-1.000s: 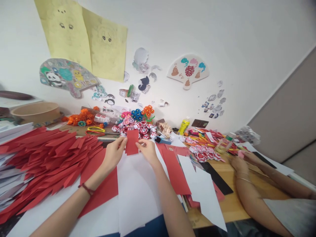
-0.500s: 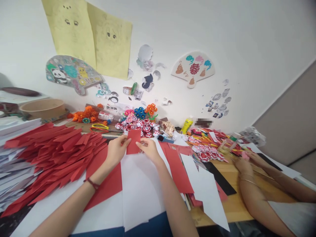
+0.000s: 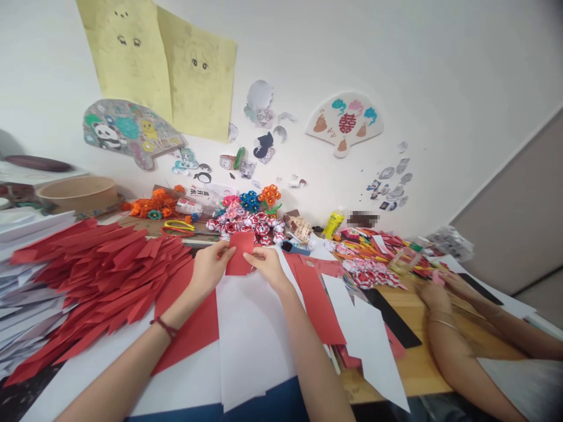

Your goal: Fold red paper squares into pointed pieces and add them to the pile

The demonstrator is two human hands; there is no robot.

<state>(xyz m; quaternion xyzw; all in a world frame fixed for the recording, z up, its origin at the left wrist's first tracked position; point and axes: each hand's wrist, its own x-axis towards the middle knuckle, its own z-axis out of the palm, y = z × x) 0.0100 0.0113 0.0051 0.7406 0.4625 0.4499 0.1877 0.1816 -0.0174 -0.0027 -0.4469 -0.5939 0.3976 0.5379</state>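
Between my two hands is a small red sheet of paper (image 3: 240,254), held above the far end of a white paper sheet (image 3: 253,334). My left hand (image 3: 211,262) pinches its left edge between thumb and fingers. On the opposite edge, my right hand (image 3: 267,266) grips it the same way. A larger red sheet (image 3: 193,328) lies under my left forearm. Left of it spreads a big pile of folded red paper strips (image 3: 114,264).
Red-and-white paper flowers (image 3: 259,225) and a blue watch (image 3: 294,248) lie behind my hands. To the right are more red sheets (image 3: 314,299) and a yellow bottle (image 3: 333,224). A co-worker's hands (image 3: 440,287) work at the far right. White folded papers (image 3: 26,299) are stacked at left.
The top edge of the red paper has come down slightly toward me, so it looks shorter. Both hands keep their pinch, nearly in the same place.
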